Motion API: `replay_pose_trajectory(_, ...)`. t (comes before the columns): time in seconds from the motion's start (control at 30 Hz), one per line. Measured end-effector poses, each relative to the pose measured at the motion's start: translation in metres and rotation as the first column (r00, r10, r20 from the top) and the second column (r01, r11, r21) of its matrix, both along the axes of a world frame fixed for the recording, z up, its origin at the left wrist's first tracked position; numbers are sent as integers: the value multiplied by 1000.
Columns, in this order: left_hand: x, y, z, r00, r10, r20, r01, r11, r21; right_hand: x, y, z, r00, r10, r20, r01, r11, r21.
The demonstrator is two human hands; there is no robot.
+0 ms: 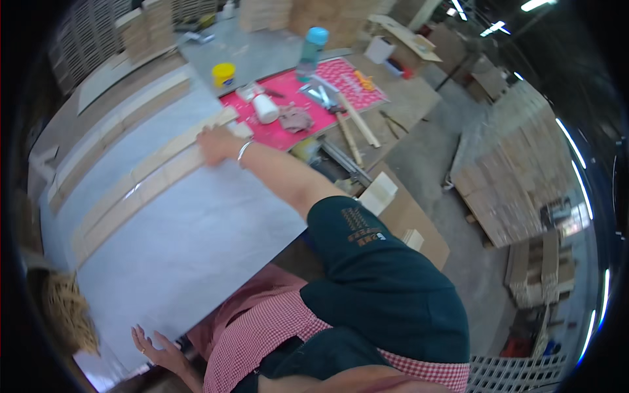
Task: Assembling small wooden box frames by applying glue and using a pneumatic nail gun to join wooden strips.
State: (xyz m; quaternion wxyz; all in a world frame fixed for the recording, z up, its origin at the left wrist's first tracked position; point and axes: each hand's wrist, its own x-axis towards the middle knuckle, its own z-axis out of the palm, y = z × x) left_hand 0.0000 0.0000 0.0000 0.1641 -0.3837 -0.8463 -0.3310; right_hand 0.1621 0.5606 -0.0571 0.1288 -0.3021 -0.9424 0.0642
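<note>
Two pale wooden strips (141, 185) lie side by side on a white-covered table (183, 242). My right hand (217, 144), a bracelet at its wrist, reaches across to their far right ends. Its fingers are closed over the end of one strip. My left hand (157, 350) is over the table's near left edge, fingers spread, holding nothing. Farther back lies another pair of wooden strips (121, 128), parallel to the first.
A pink mat (288, 85) at the back holds a white bottle (265, 108), a crumpled rag (296, 118) and tools. A blue-capped bottle (312, 56) and yellow tub (223, 74) stand nearby. Rubber bands (69, 314) fill a container at left. Stacked boards (517, 177) stand right.
</note>
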Motion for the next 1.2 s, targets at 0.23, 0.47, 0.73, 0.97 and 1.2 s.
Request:
replay_pose_trajectory(0.23, 108, 101, -115, 953, -266, 143, 281, 955, -97, 156, -11, -25, 974, 7, 226, -8, 1000, 2)
replay_pose_trajectory(0.47, 4, 150, -96, 990, -127, -65, 96, 930, -354, 202, -32, -5, 937, 230, 262, -234, 972, -13)
replay_pose_trajectory(0.73, -148, 143, -91, 916, -279, -287, 24, 754, -657, 278, -101, 67, 976, 121, 181, -134, 989, 66)
replay_pose_trajectory(0.97, -126, 137, -74, 923, -320, 214, 382, 702, -600, 307, -114, 66, 982, -187, 11, 178, 952, 250)
replay_pose_trajectory(1.2, -8, 129, -78, 889, -409, 209, 446, 662, -602, 274, -135, 18, 926, -376, 27, 377, 926, -21)
